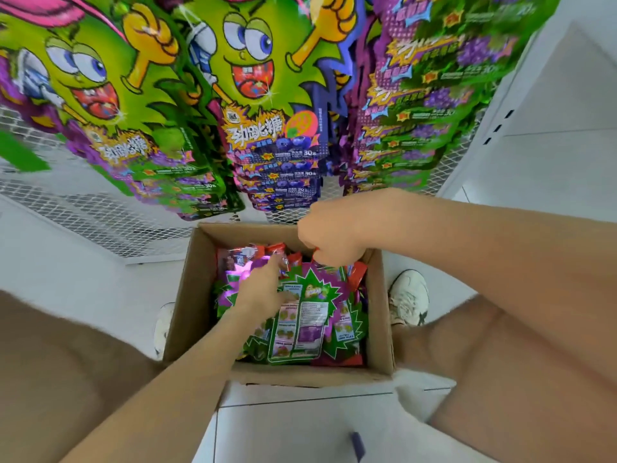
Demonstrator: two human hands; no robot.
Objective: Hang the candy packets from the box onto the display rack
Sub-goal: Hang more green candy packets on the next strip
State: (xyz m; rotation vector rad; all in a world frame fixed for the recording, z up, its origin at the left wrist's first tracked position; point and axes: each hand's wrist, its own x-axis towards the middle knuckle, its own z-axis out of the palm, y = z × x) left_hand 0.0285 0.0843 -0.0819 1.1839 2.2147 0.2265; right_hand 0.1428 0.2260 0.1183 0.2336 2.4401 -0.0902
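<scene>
An open cardboard box (pixel 197 289) stands on the floor between my feet, full of green and purple candy packets. The top packet (pixel 307 319) lies back side up. My left hand (pixel 263 289) reaches into the box and rests on the packets, fingers spread over a purple one (pixel 233 279). My right hand (pixel 330 235) hovers at the box's far edge, fingers curled and pinching the red top edge of a packet. Above the box, the white mesh display rack (pixel 100 215) carries several rows of hung packets (pixel 273 142).
A white cabinet side (pixel 500 128) rises to the right of the rack. My white shoes (pixel 409 297) stand on either side of the box on a white tiled floor. A small dark object (pixel 358 446) lies on the floor near the bottom edge.
</scene>
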